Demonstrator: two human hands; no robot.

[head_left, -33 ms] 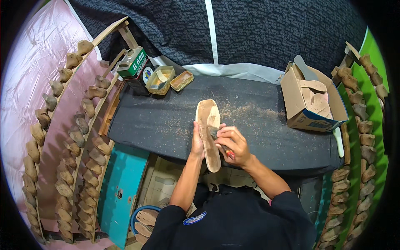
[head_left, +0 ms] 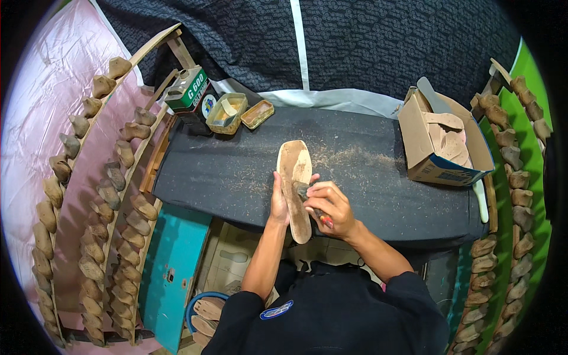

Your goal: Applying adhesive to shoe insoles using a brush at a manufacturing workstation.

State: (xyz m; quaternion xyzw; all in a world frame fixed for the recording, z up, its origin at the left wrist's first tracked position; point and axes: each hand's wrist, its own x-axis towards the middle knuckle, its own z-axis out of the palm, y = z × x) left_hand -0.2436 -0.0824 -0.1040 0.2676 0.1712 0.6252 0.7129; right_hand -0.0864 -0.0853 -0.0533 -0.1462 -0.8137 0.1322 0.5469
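Observation:
A shoe insole (head_left: 294, 155), brown with a pale patch on its upper right, is held upright over the near edge of the table. My left hand (head_left: 279, 200) grips it along its left side, thumb on the edge and fingers behind. In my right hand (head_left: 329, 205) is a slim hand tool (head_left: 324, 218) with a dark head and a reddish handle end. The tool's head rests at the insole's right edge near the middle; its exact kind is partly hidden by my fingers. Crumbs (head_left: 337, 157) of brown shavings lie on the table beyond the insole.
The dark-covered table (head_left: 207, 160) holds a green-and-black can (head_left: 190, 94), a square tub (head_left: 226, 114) and a shallow dish (head_left: 258, 114) at back left. A cardboard box (head_left: 423, 142) of insole-shaped pieces stands right. Racks of wooden shoe lasts (head_left: 91, 269) flank both sides.
Barely anything differs: the insole and the hands holding it and the tool sit very slightly higher. Both grips are the same.

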